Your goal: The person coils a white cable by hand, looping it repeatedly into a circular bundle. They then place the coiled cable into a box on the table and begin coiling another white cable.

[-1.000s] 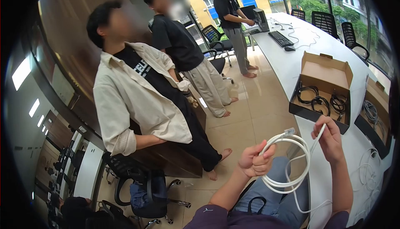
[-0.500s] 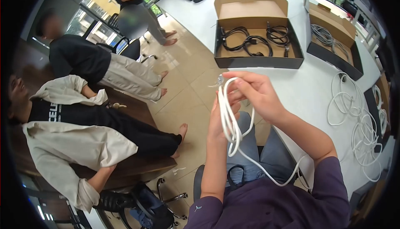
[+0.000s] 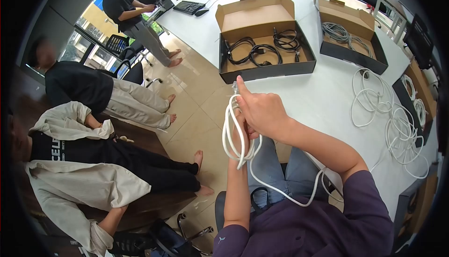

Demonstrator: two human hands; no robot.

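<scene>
A coiled white network cable is between my two hands, above my lap. Its clear plug sticks up at the top of the loops. My left hand is closed around the coil; its fingers are largely hidden behind the loops and the other hand. My right hand lies over the coil's upper right side, index finger stretched up beside the plug, the other fingers curled against the cable. From the coil's bottom, a loose length hangs over my lap and runs right to the table edge.
On the white table stand a black box of black cables, a box of grey cables and a box of white cables. Loose white cables lie on the right. A seated person and others are left.
My right hand has turned over the coil, its index finger now pointing up along the plug. The coil hangs rounder and the view has shifted, so the boxes appear farther left.
</scene>
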